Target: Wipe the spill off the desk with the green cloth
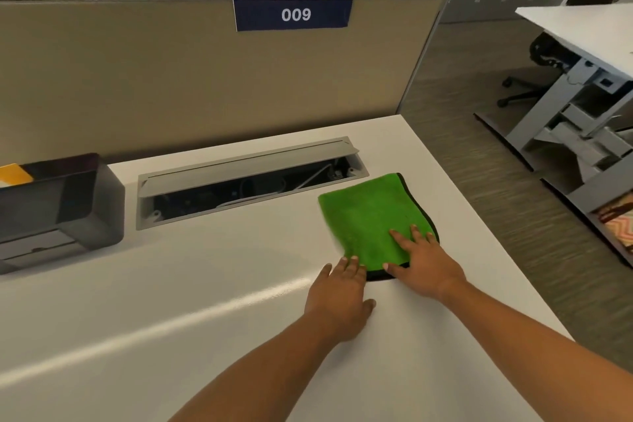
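Note:
A folded green cloth [368, 219] with a black edge lies flat on the white desk [171, 284], near its right side. My right hand [423, 259] rests palm down on the cloth's near right corner, fingers spread. My left hand [337, 298] lies flat on the desk just in front of the cloth, its fingertips touching the near edge. Neither hand grips the cloth. I see no clear spill on the desk, only a bright glare streak.
An open grey cable tray [246, 181] is set into the desk behind the cloth. A dark plastic organiser [58, 209] stands at the left. A tan partition [171, 72] labelled 009 backs the desk. The desk's right edge drops to carpet; another desk [582, 44] stands beyond.

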